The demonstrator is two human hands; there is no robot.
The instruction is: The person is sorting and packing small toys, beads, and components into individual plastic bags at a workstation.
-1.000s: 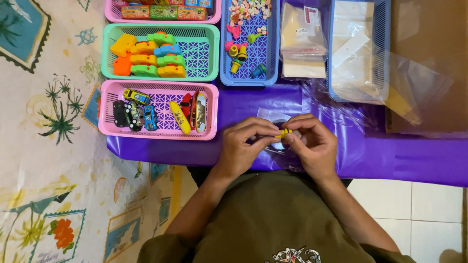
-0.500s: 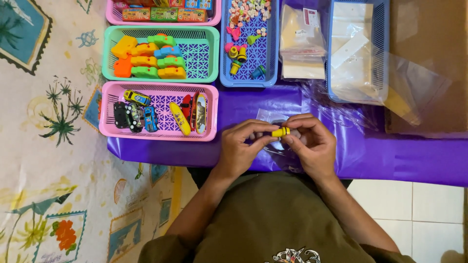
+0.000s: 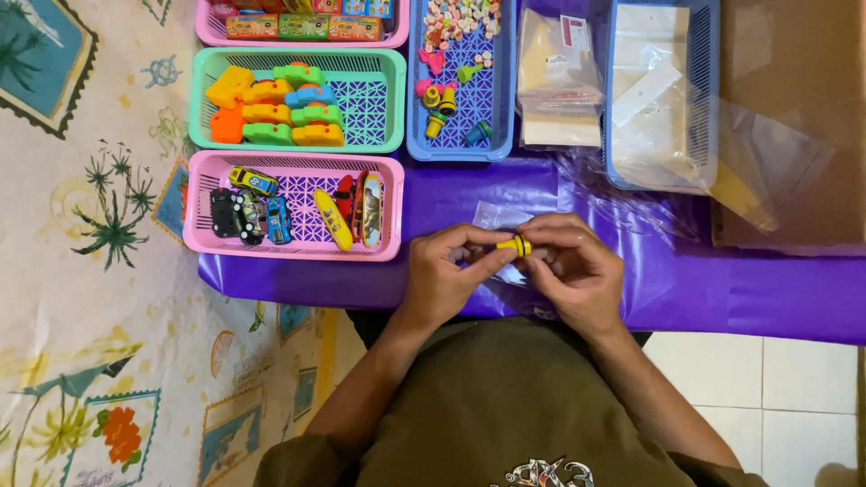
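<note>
A small yellow toy piece (image 3: 515,244) is pinched between the fingertips of both hands over the purple sheet (image 3: 740,289). My left hand (image 3: 446,275) grips it from the left. From the right, my right hand (image 3: 577,271) closes on it. Under the hands lies a small clear plastic bag (image 3: 494,216), partly hidden by the fingers.
A pink basket (image 3: 293,248) of toy cars and small skateboards sits left of the hands. Behind it stand a green basket (image 3: 388,99) of coloured toys, a blue basket (image 3: 501,99) of small pieces, and a blue basket (image 3: 704,108) of clear bags. A patterned cloth (image 3: 99,271) covers the left.
The yellow piece has come more clearly into view between my fingertips, lying sideways. Both hands stay in nearly the same spot.
</note>
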